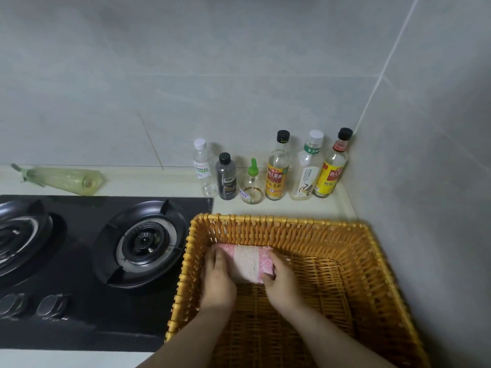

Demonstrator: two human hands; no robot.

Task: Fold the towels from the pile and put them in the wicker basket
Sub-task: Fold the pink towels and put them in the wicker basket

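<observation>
A folded pink and white towel [248, 262] lies in the far left corner of the wicker basket [332, 227]. My left hand [216, 277] rests on the towel's left end with its fingers laid over the top. My right hand [279, 278] holds the right end, thumb on the near edge and fingers curled round the side. Both hands are inside the basket. The pile of towels is out of view.
A black two-burner gas hob [87, 261] lies directly left of the basket. Several bottles [277, 168] stand in a row along the tiled wall behind it. A green plastic bag [61, 179] lies at the back left. The wall corner closes the right side.
</observation>
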